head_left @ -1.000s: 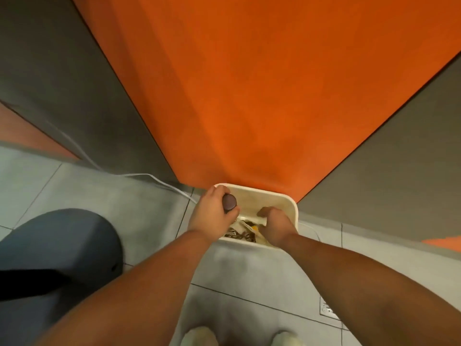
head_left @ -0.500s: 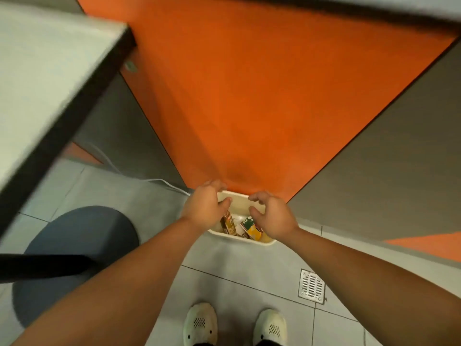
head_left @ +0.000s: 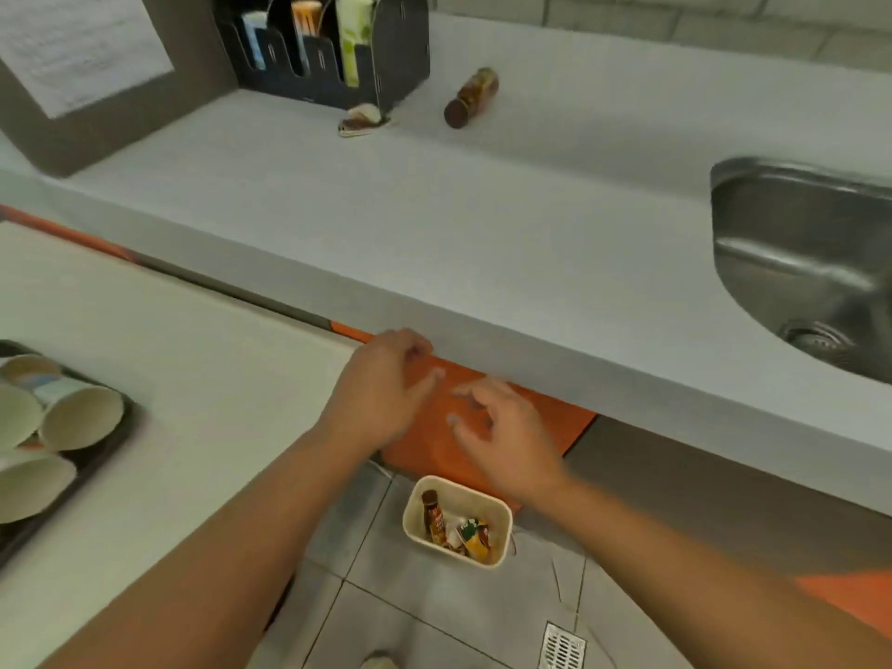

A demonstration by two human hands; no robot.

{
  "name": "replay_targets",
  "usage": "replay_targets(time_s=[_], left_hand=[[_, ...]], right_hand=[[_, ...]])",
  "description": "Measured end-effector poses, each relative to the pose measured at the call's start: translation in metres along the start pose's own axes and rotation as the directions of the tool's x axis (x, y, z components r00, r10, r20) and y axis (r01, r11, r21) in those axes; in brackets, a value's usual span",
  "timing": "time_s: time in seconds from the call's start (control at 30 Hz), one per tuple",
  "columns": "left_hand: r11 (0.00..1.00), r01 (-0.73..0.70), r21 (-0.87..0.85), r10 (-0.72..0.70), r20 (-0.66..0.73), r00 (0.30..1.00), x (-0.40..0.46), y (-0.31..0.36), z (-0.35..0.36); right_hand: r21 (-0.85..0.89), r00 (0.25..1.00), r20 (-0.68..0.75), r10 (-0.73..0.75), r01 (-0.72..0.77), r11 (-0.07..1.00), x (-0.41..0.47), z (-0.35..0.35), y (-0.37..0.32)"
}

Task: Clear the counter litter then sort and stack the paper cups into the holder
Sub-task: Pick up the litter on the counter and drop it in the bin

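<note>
My left hand [head_left: 381, 393] and my right hand [head_left: 502, 432] hover empty just below the grey counter's [head_left: 434, 224] front edge, fingers loosely apart. On the floor beneath them stands a cream bin [head_left: 502, 516] holding a brown bottle and wrappers. On the counter lie a brown bottle [head_left: 470, 96] on its side and a crumpled wrapper [head_left: 362, 120]. Behind them a black cup holder [head_left: 333, 45] carries three stacks of cups. Several paper cups [head_left: 79, 417] lie on a dark tray [head_left: 104, 451] at the left.
A steel sink [head_left: 801, 253] is set into the counter at the right. The tray rests on a white table [head_left: 193, 379] at the left. A paper notice [head_left: 77, 45] hangs at the back left. A floor drain [head_left: 562, 647] lies near my feet.
The view has risen from the floor bin to the counter. Both hands let go of the litter into the bin and lifted up to counter-edge height.
</note>
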State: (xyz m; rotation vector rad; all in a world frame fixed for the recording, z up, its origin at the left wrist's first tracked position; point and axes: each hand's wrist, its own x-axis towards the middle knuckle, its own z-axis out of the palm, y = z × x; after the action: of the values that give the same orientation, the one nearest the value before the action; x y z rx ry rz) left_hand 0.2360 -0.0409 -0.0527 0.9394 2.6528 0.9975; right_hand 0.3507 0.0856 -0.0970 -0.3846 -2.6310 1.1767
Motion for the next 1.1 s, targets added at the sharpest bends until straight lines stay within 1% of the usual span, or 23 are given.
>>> replay_targets(time_s=[0.07, 0.17, 0.27, 0.37, 0.47, 0.57, 0.7, 0.83, 0.9, 1.0, 1.1], left_hand=[[1.0, -0.01, 0.0, 0.01, -0.028, 1.0, 0.009, 0.02, -0.025], [1.0, -0.013, 0.009, 0.014, -0.067, 0.998, 0.026, 0.038, -0.055], [0.999, -0.031, 0.038, 0.035, -0.124, 0.992, 0.052, 0.042, -0.081], [0.996, -0.015, 0.086, 0.029, -0.159, 0.987, 0.091, 0.038, -0.101], [0.993, -0.002, 0.115, 0.019, -0.147, 0.989, 0.141, 0.026, -0.114], [0.991, -0.017, 0.13, 0.035, -0.134, 0.99, 0.196, 0.009, -0.121], [0.984, -0.044, 0.174, 0.059, -0.083, 0.995, 0.276, -0.021, -0.123], [0.971, -0.083, 0.223, 0.094, -0.042, 0.995, 0.342, -0.047, -0.118], [0.969, -0.089, 0.231, 0.098, -0.028, 0.995, 0.367, -0.06, -0.113], [0.965, -0.065, 0.254, 0.075, -0.027, 0.997, 0.394, -0.077, -0.103], [0.953, -0.02, 0.303, 0.029, -0.027, 0.999, 0.408, -0.09, -0.091]], right_hand=[[0.009, 0.999, -0.015, -0.049, 0.049, 0.999, 0.012, -0.02, -0.022], [0.034, 0.996, -0.05, -0.078, 0.08, 0.996, 0.035, -0.044, -0.051], [-0.001, 0.99, -0.097, -0.098, 0.098, 0.995, 0.067, -0.065, -0.067], [-0.071, 0.988, -0.11, -0.112, 0.104, 0.992, 0.114, -0.082, -0.07], [-0.162, 0.988, -0.126, -0.083, 0.062, 0.985, 0.169, -0.088, -0.065], [-0.258, 0.988, -0.145, -0.06, 0.021, 0.966, 0.224, -0.088, -0.059], [-0.386, 0.992, -0.117, -0.035, -0.013, 0.923, 0.306, -0.076, -0.048], [-0.529, 0.997, -0.073, -0.019, -0.023, 0.848, 0.374, -0.07, -0.032], [-0.598, 0.997, -0.072, -0.007, -0.037, 0.801, 0.401, -0.069, -0.024], [-0.71, 0.997, -0.077, -0.005, -0.051, 0.703, 0.432, -0.068, -0.012], [-0.799, 0.999, -0.042, 0.02, -0.046, 0.599, 0.454, -0.068, 0.0]])
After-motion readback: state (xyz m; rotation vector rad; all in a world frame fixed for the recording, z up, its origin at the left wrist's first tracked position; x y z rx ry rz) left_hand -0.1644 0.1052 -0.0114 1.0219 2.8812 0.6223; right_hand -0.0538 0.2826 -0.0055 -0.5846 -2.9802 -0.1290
